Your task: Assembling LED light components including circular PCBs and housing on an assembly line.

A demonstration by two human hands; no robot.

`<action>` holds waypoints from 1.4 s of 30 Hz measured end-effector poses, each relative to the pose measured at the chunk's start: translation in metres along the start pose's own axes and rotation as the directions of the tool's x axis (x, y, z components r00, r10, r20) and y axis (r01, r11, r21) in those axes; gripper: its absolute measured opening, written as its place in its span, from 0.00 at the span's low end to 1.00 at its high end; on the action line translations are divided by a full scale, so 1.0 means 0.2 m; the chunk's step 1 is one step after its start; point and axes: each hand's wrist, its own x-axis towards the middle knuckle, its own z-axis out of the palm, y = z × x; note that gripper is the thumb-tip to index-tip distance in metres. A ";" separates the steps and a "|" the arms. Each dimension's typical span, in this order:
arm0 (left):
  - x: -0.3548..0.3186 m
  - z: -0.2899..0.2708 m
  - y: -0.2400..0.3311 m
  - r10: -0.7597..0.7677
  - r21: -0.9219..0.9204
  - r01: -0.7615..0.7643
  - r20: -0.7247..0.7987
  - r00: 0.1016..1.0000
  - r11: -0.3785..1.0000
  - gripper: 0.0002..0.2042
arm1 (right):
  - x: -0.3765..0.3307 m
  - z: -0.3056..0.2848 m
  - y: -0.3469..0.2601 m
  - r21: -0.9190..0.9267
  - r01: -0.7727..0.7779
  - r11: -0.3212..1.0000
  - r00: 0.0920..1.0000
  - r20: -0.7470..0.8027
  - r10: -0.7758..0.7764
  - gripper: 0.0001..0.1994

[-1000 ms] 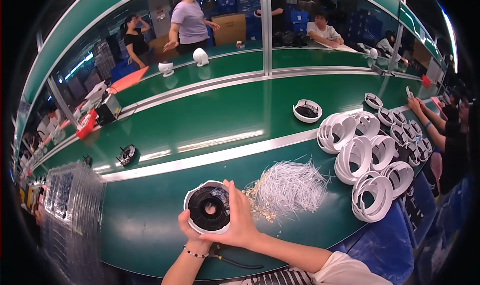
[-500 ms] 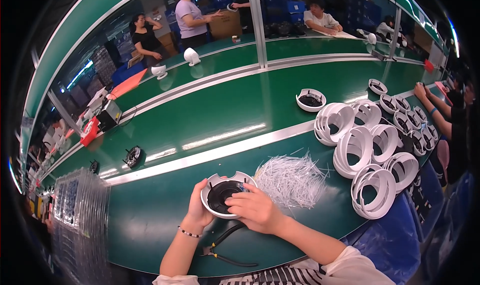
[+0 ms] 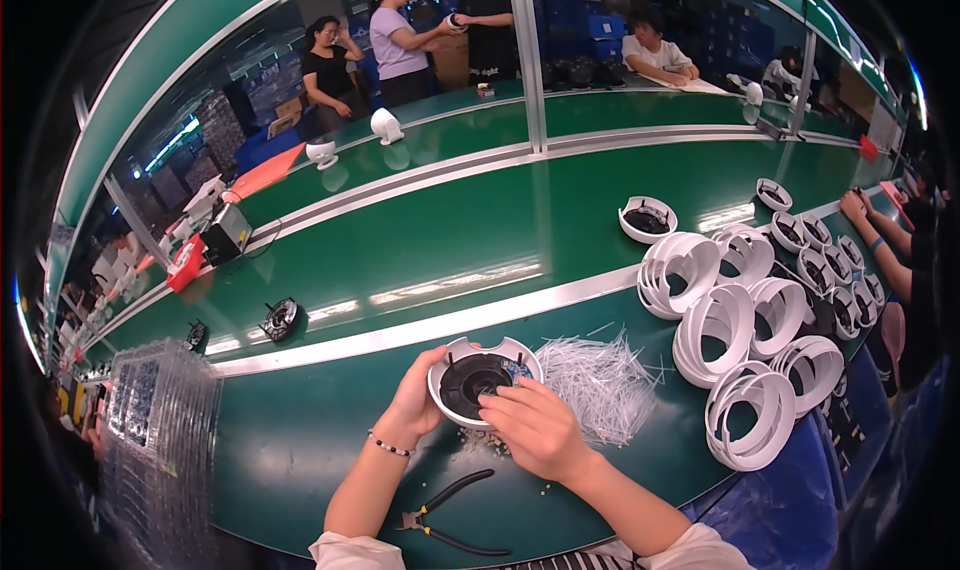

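Note:
A white round housing (image 3: 459, 417) with a black inner part and a small blue circuit board (image 3: 517, 370) is held tilted above the bench. My left hand (image 3: 418, 390) grips its left rim, fingers mostly hidden behind it. On the right side, my right hand (image 3: 540, 425) is closed over the rim, fingertips on the black part just below the board. Its thumb is hidden. Diagonal cutters (image 3: 445, 518) with black handles lie spread on the bench below my hands. Small pale bits (image 3: 487, 444) are scattered just under the housing.
White plastic strips (image 3: 600, 385) lie heaped right of my hands. Beyond them stand stacked white rings (image 3: 715, 335) and several housings (image 3: 825, 265). Clear trays (image 3: 155, 430) are piled at left. Black round parts (image 3: 281, 318) sit on the green belt (image 3: 430, 240). A co-worker's arms (image 3: 880, 235) reach in at right.
The view has shifted, so the scene sits lower and further right. The housing is still in both hands, and the pale bits below it now show. Across the line, two people's hands meet at a white item.

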 end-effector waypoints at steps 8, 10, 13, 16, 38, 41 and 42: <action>0.29 -0.14 0.18 0.142 -0.086 -0.164 -0.215 0.966 0.983 0.21 | 0.02 -0.01 -0.03 -0.073 -0.092 0.993 0.996 -0.017 0.091 0.26; 0.47 -0.24 0.25 0.272 -0.124 -0.311 -0.260 0.927 0.942 0.22 | 0.01 0.00 -0.04 -0.076 -0.075 0.994 0.997 -0.003 0.075 0.26; 0.72 -0.44 0.34 0.294 -0.133 -0.372 -0.398 0.869 0.919 0.21 | 0.02 0.01 -0.05 -0.072 -0.059 0.996 0.998 0.023 0.061 0.26; 0.90 -0.65 0.36 0.326 -0.119 -0.419 -0.454 0.829 0.900 0.18 | 0.03 0.01 -0.05 -0.054 -0.070 0.996 0.997 0.020 0.071 0.25; 0.14 -1.78 1.01 0.791 0.675 0.737 -0.460 0.404 0.016 0.20 | 0.05 -0.01 -0.05 0.010 -0.050 0.999 0.993 -0.107 0.051 0.20; 0.26 -1.69 0.98 0.738 0.815 0.570 -0.446 0.506 0.102 0.23 | 0.03 -0.10 -0.04 -0.042 -0.014 0.999 0.978 -0.208 0.005 0.16; 0.29 -1.71 0.97 0.709 0.889 0.318 -0.456 0.537 0.331 0.17 | 0.03 -0.16 -0.06 -0.072 0.027 0.997 0.967 -0.251 -0.044 0.15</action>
